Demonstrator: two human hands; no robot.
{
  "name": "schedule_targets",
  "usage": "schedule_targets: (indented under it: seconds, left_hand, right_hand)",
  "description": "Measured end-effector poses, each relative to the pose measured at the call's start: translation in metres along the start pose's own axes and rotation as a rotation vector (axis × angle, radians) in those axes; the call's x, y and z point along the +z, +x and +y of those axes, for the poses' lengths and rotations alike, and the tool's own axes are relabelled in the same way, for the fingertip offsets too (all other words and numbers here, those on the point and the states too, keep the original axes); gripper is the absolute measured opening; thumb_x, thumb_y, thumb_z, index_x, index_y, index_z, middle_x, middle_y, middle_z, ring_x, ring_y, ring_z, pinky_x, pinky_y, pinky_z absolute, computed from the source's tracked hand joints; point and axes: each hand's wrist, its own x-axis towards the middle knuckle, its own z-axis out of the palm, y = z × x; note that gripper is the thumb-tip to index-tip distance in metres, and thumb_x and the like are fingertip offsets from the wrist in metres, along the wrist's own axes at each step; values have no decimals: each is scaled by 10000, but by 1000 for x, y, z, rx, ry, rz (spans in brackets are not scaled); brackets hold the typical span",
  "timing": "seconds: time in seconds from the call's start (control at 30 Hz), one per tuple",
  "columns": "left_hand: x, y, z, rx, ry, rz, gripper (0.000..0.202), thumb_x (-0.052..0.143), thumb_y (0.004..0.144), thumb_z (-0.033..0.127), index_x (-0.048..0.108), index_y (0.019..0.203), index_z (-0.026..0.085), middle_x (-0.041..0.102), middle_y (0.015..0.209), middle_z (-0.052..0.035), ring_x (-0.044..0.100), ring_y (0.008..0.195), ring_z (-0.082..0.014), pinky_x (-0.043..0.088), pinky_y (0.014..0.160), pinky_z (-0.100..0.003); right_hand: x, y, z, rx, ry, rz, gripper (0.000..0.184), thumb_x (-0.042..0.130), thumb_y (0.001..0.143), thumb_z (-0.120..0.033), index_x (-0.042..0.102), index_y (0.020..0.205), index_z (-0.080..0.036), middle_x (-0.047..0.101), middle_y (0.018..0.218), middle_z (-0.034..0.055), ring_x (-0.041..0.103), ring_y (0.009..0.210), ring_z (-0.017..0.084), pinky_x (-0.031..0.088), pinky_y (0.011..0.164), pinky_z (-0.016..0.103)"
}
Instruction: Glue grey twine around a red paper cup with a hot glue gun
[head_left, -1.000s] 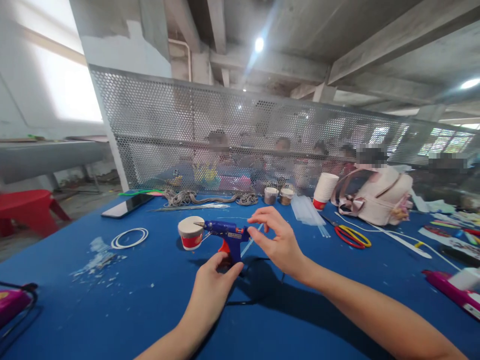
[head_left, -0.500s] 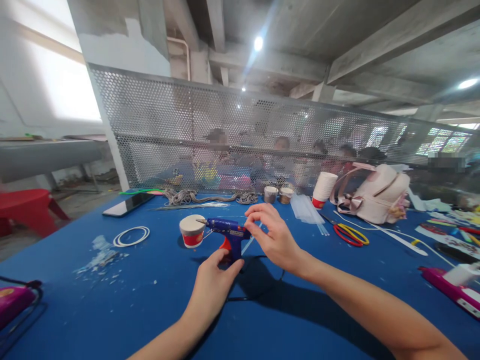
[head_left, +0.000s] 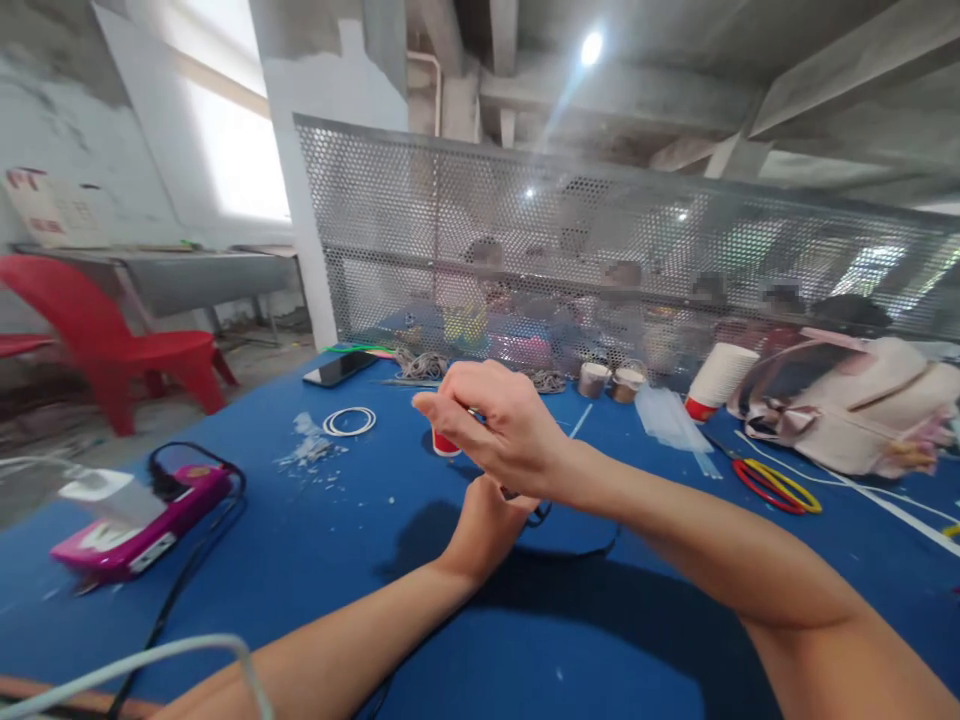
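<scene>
My left hand (head_left: 486, 525) is closed low in front of me round the grip of a blue hot glue gun, which is now almost wholly covered by my hands. Its black cord (head_left: 577, 553) trails over the blue table behind my wrist. My right hand (head_left: 502, 415) is curled shut just above the left, thumb pointing left; whatever is in its fingers is hidden. Just beyond the right hand stands a small red and white paper cup (head_left: 445, 446), only its lower left part showing. To the left lie a white cord ring (head_left: 349, 434) and pale scraps (head_left: 311, 448).
A pink power strip (head_left: 191, 500) with a white plug sits at left. A phone (head_left: 341, 369), two small cups (head_left: 594, 380), clear glue sticks (head_left: 667, 418), stacked paper cups (head_left: 724, 376), scissors (head_left: 776, 487) and a pink backpack (head_left: 862, 405) line the back and right. Behind stands a perforated metal screen (head_left: 525, 220).
My right hand has moved from the glue gun's rear end to over its front and curled shut, hiding the gun. The view has swung left, bringing in the power strip and red chair.
</scene>
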Motion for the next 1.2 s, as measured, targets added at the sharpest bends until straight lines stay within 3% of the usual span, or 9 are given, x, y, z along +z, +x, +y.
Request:
schedule_targets:
  seconds: [0.1, 0.2, 0.27, 0.47, 0.63, 0.8, 0.93, 1.1, 1.2]
  left_hand:
    - [1, -2, 3, 93, -4, -44, 135, 607, 723, 286, 683, 673, 186, 669, 577, -35, 655, 762, -249, 500, 718, -330]
    - [2, -3, 3, 67, -29, -59, 124, 608, 715, 282, 659, 659, 185, 640, 556, -24, 636, 710, -229, 485, 683, -310]
    - [2, -2, 3, -1, -46, -70, 100, 619, 687, 265, 640, 653, 173, 621, 553, -12, 602, 619, -197, 466, 606, -286]
    - [1, 2, 6, -49, -67, -35, 194, 601, 725, 350, 605, 716, 156, 598, 613, 4, 528, 548, -135, 425, 514, -238]
    - [3, 0, 7, -17, -22, -91, 168, 613, 718, 312, 644, 738, 148, 639, 657, -6, 552, 600, -144, 435, 548, -235]
    - [5, -7, 9, -32, 106, -200, 185, 580, 752, 282, 680, 766, 127, 677, 686, -35, 573, 600, -152, 440, 540, -243]
    - [-12, -3, 23, 50, 298, -293, 252, 557, 796, 323, 713, 868, 139, 722, 828, -67, 618, 670, -173, 472, 579, -258]
    - [-45, 33, 43, 412, 800, -25, 242, 505, 819, 301, 703, 863, 170, 707, 873, -82, 631, 813, -204, 487, 758, -309]
    - [-57, 58, 39, 408, 1081, 54, 280, 457, 825, 280, 681, 929, 148, 698, 1003, -127, 611, 989, -269, 454, 880, -383]
  right_hand:
    - [12, 13, 2, -30, 113, -143, 23, 566, 852, -167, 580, 836, -176, 609, 896, 31, 541, 675, 94, 444, 653, 228]
    - [9, 14, 3, 14, 112, -185, 276, 564, 833, -136, 573, 1097, -211, 644, 983, 24, 571, 676, 97, 466, 652, 231]
    - [-5, 7, 4, 107, 41, -35, 146, 533, 887, -239, 623, 996, -204, 659, 823, 4, 594, 684, 119, 471, 685, 258]
    - [-48, -64, 25, 344, 16, 618, 114, 554, 871, -314, 583, 889, -206, 597, 845, 7, 564, 763, 130, 454, 742, 282]
    - [-24, -109, 44, 831, 354, 225, 306, 714, 711, -350, 612, 945, -181, 666, 889, 33, 604, 820, 173, 476, 748, 296]
    - [9, -112, 50, 1057, 711, 253, 189, 692, 719, -327, 668, 775, -148, 671, 699, 12, 616, 653, 146, 496, 617, 254]
    - [8, -104, 61, 1040, 820, 392, 145, 696, 705, -277, 678, 727, -135, 687, 704, 24, 632, 624, 126, 508, 581, 223]
    - [-4, -94, 85, 887, 829, 438, 157, 663, 658, -103, 667, 810, -143, 684, 778, 16, 644, 594, 111, 515, 461, 180]
    - [1, -98, 95, 953, 921, 385, 138, 611, 652, -48, 643, 760, -129, 680, 757, 28, 640, 525, 108, 483, 374, 163]
